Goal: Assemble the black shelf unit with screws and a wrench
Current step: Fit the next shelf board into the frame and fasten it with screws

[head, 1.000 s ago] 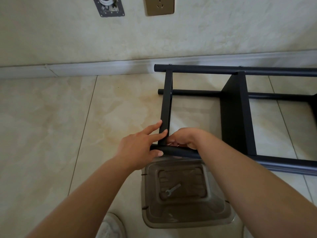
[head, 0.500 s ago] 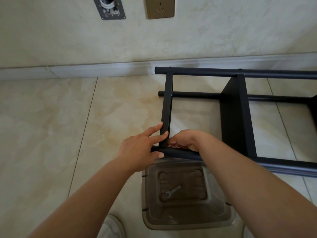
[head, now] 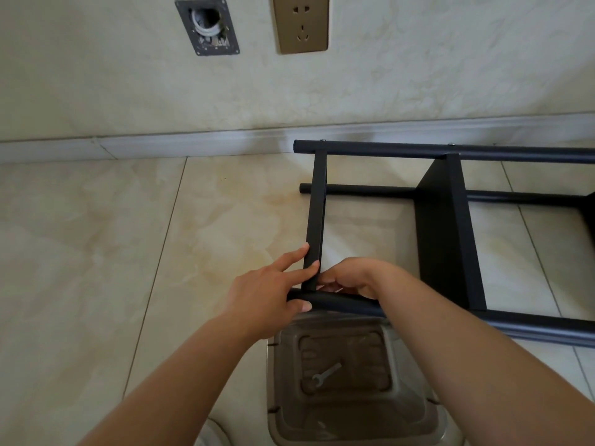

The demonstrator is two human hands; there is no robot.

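Two hands meet at one corner of the black shelf unit (head: 447, 233) in the head view, the only view you have, and the way each is set suggests a joint being lined up or a screw being started by hand. The unit lies on its side on the tiled floor (head: 96, 252), close to the wall, with its long tubes running off to your right. Your left hand (head: 267, 294) holds the near tube (head: 347, 304) at its end, thumb hooked under it, while two straight fingers press along the flat crossbar (head: 315, 217), probably to keep bar and tube square to each other. Your right hand (head: 351, 278) is curled down at the inside of that same corner, fingertips tucked against the foot of the crossbar; whether it pinches a screw or only pushes on the metal you cannot tell, because the knuckles hide it. Two small screw heads show on the far tube (head: 450, 152), so that side looks fastened already. The wrench (head: 326, 371) lies untouched in the brown plastic bin (head: 412, 410) just below your wrists, near enough to reach once the thread catches. A power socket (head: 301, 24) and an open wall box (head: 207, 27) sit on the wall above, and a pale shoe (head: 212, 434) shows at the bottom edge.
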